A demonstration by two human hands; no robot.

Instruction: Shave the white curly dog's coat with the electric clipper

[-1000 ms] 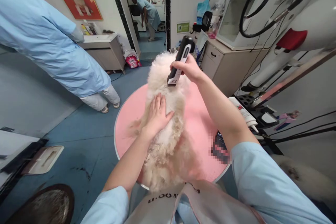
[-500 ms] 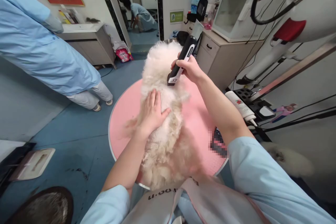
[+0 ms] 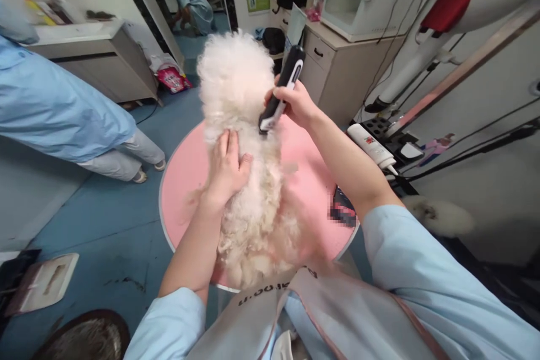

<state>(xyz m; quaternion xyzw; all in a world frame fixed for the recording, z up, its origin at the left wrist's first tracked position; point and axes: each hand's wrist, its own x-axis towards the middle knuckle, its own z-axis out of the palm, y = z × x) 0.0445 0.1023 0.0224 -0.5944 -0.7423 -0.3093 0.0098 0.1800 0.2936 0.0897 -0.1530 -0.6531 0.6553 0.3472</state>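
A fluffy white dog is on a round pink grooming table, its curly head at the far side and its back toward me. My right hand is wrapped round a black and white hair clipper, its blade end down against the coat at the right of the neck or shoulder. My left hand lies flat on the left side of the back, fingers extended and thumb apart. Loose cream fur is heaped at the near end, beside and over the dog's rear; where the body ends there I cannot tell.
At the table's right edge lies a dark, partly blurred item. Beyond it a white bottle rests on a rack by a slanting pole. A person in a blue gown stands at left; another person crouches in the doorway.
My view has turned a little right. The dog's head stands up rounder and fuller. The clipper, in my right hand, remains near the neck; my left hand stays on the back.
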